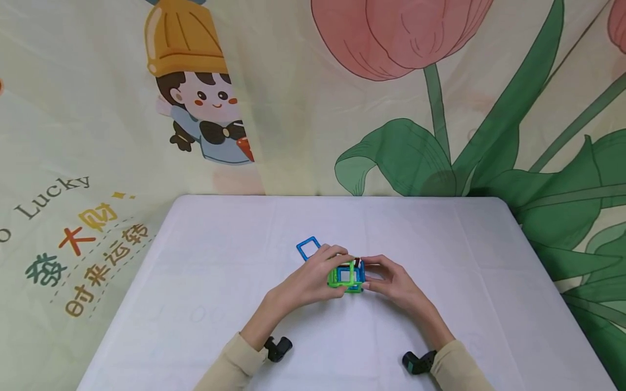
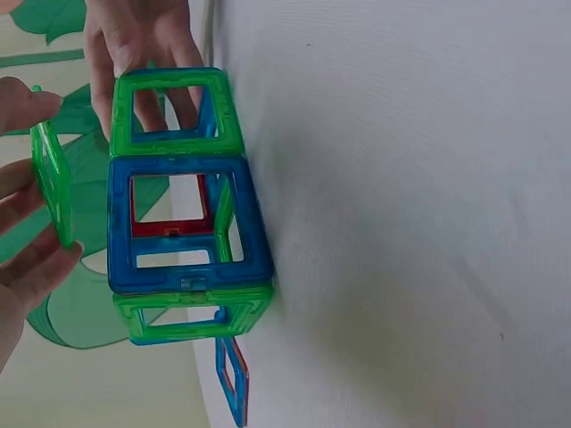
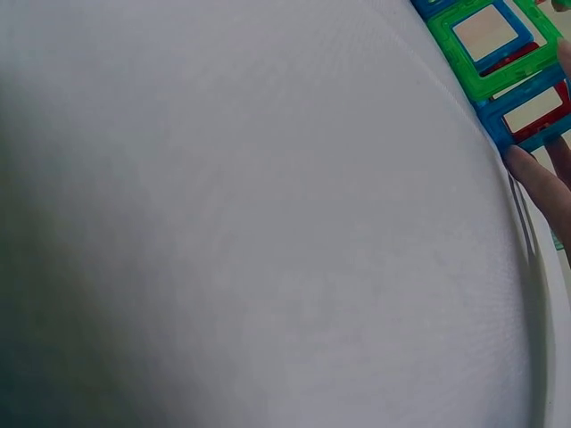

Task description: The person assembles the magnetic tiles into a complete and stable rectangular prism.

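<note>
Square magnetic tiles in green, blue and red form a hollow box-shaped structure (image 2: 191, 282) on the white table. My left hand (image 1: 313, 274) pinches a green magnetic tile (image 2: 62, 205) between thumb and fingers, above the structure and apart from it in the left wrist view. At the other end, my right hand (image 1: 398, 279) grips the structure's right side with thumb and fingers. Red tile edges show through the open frames. Most of the right hand lies outside the right wrist view.
A blue magnetic tile (image 1: 300, 252) lies behind the left hand, with a red edge visible from the left wrist. The white-covered table (image 1: 220, 233) reaches back to a printed curtain (image 1: 288, 108) with tulips and a cartoon figure.
</note>
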Available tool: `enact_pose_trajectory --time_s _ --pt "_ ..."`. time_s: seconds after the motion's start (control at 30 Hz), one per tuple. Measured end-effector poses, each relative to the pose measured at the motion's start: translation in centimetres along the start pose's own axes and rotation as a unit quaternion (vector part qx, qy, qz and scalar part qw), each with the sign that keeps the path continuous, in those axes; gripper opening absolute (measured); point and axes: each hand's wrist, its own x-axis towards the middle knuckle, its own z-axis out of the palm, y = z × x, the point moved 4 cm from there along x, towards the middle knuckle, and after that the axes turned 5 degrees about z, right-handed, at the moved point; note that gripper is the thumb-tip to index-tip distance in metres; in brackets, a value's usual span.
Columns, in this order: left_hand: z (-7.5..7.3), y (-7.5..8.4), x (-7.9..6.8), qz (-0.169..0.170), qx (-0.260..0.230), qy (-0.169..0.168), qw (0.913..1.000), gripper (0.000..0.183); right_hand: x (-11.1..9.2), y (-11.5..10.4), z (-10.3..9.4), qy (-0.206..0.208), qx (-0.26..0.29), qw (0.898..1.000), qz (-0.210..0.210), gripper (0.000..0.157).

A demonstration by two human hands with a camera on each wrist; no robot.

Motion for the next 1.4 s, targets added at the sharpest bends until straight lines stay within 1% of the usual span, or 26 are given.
enact_pose_trajectory --time_s 0.13,0.27,0.57,0.73,0.93,1.2,1.4 --pt "0.1 -0.1 0.2 -0.006 -0.029 0.0 0.9995 0.059 0.0 0.0 0.0 0.002 -0.005 1.0 0.006 0.057" --pt "0.3 -0.2 0.5 -0.01 -0.041 -0.007 0.9991 0.059 0.0 0.1 0.1 0.004 -0.007 1.0 0.01 0.057" --pt "0.6 -0.4 1.3 -0.029 -0.034 -0.029 0.9986 0.056 0.1 0.1 0.0 0.013 -0.024 1.0 0.011 0.057" --pt "0.9 -0.7 1.8 -0.034 -0.025 -0.045 0.9981 0.056 0.1 0.2 0.0 0.01 -0.014 1.0 0.012 0.056" --pt "0.8 -0.7 2.3 -0.039 -0.024 -0.059 0.9972 0.057 0.2 0.3 0.0 0.005 0.003 1.0 0.006 0.056" --pt "0.8 -0.8 2.8 -0.032 -0.015 -0.075 0.9965 0.053 0.3 0.2 -0.1 0.002 0.01 1.0 0.004 0.057" --pt "1.0 -0.9 3.0 -0.039 -0.004 -0.1 0.9942 0.053 0.2 0.1 -0.1 0.0 0.017 1.0 0.011 0.055"
